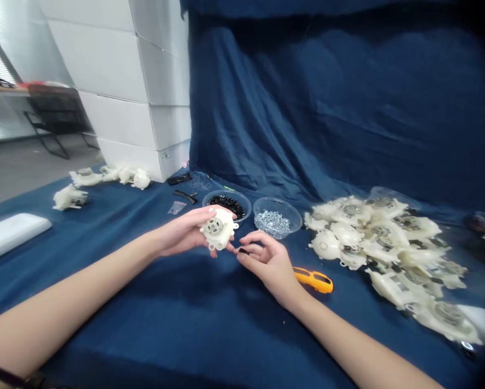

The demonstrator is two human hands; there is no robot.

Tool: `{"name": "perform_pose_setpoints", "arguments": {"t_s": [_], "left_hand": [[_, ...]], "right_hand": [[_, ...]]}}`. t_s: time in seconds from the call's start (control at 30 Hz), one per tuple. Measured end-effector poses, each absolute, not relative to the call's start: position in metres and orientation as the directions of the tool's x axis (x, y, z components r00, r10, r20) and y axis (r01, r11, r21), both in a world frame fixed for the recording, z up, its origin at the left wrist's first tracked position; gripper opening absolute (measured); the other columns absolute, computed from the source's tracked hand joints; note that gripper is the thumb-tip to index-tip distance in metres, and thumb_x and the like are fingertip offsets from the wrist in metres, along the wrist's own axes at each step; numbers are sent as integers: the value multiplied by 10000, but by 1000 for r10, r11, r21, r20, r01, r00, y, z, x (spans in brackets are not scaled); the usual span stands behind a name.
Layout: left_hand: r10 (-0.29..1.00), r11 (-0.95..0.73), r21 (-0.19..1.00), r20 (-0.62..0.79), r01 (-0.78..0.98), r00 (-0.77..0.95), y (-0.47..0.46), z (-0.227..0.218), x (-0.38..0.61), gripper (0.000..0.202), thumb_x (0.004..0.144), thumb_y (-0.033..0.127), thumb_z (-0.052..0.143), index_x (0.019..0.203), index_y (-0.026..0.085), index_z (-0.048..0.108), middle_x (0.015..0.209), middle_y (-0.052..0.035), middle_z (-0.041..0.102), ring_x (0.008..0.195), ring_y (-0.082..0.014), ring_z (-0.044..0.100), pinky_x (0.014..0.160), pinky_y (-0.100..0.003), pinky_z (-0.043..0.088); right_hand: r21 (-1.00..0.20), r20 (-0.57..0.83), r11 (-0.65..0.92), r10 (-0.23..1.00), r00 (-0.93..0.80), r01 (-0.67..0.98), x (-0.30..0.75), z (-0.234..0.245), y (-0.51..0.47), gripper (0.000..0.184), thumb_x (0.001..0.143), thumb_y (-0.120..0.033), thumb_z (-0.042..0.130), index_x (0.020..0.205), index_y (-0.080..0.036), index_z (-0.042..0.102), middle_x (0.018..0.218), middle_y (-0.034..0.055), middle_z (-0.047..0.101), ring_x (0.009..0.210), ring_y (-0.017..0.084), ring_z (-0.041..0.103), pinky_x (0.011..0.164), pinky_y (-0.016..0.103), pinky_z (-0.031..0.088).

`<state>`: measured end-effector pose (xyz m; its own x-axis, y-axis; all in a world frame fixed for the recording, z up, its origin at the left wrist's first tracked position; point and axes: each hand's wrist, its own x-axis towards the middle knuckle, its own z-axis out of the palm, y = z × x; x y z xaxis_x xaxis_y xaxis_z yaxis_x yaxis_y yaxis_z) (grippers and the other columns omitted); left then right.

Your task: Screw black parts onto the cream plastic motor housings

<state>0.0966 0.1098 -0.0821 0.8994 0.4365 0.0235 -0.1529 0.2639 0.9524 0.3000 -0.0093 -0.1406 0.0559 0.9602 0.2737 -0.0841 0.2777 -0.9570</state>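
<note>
My left hand [189,229] grips a cream-coloured plastic housing [221,228] with a round grey metal part in its face. My right hand [268,262] is just to the right of it, thumb and fingers closed on a small black part [244,251]. The black part is apart from the housing's lower right edge. Behind my hands stand a clear bowl of small black parts [228,205] and a clear bowl of silver screws [272,222]. An orange-handled tool [314,280] lies beside my right wrist, partly hidden by it.
Many similar cream housings [380,237] are heaped on the right of the blue cloth. Several more [70,197] sit at the far left, near stacked white boxes [120,119]. A white oblong object [13,235] lies at the left edge. A small clear bag [177,207] is behind my left hand.
</note>
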Motion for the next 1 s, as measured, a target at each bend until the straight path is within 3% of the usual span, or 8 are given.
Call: {"name": "perform_pose_setpoints", "arguments": {"t_s": [0.17, 0.37, 0.47, 0.6, 0.77, 1.0], "left_hand": [[376, 323, 945, -78, -51, 923, 106, -82, 115, 385, 976, 412, 509, 1253, 172, 626, 1046, -183, 739, 921, -363, 747, 542, -318, 578], [360, 446, 895, -145, -34, 921, 100, -99, 126, 363, 967, 440, 466, 1076, 161, 670, 817, -140, 742, 679, -279, 750, 454, -266, 549], [351, 451, 891, -128, -47, 928, 97, -105, 122, 347, 948, 418, 467, 1068, 155, 659, 820, -154, 742, 689, -296, 756, 448, -269, 548], [365, 479, 875, -128, -68, 922, 93, -109, 120, 352, 950, 425, 459, 1099, 159, 635, 853, -171, 747, 750, -316, 765, 450, -255, 539], [357, 471, 880, -128, -60, 925, 92, -108, 122, 224, 948, 347, 504, 1043, 171, 603, 918, -165, 738, 856, -312, 747, 572, -332, 603], [424, 427, 900, -113, -89, 898, 86, -106, 125, 181, 953, 323, 534, 1000, 155, 583, 983, -167, 725, 929, -329, 728, 587, -383, 618]], "right_hand": [[-934, 311, 331, 939, 143, -139, 303, -140, -7, 212, 773, -204, 832, 931, -210, 689, 1003, 23, 634, 968, 187, 726, 873, 290, 599], [-947, 246, 277, 951, 189, -162, 310, -138, -4, 235, 811, -282, 817, 986, -218, 674, 1008, 30, 725, 890, 165, 737, 811, 275, 603], [-949, 229, 262, 955, 186, -177, 311, -137, -2, 237, 843, -323, 792, 1034, -219, 698, 1039, 49, 754, 978, 183, 730, 912, 315, 582], [-960, 176, 205, 972, 155, -189, 311, -135, 0, 319, 888, -356, 746, 1175, -220, 714, 1019, 60, 767, 899, 163, 725, 882, 316, 578], [-957, 131, 157, 984, 120, -242, 314, -135, 1, 381, 847, -309, 795, 1218, -264, 721, 1143, 40, 730, 1097, 160, 662, 946, 260, 519], [-953, 127, 148, 987, 93, -264, 315, -130, -5, 321, 852, -319, 791, 1158, -228, 752, 1053, 43, 727, 971, 145, 652, 891, 253, 507]]}}
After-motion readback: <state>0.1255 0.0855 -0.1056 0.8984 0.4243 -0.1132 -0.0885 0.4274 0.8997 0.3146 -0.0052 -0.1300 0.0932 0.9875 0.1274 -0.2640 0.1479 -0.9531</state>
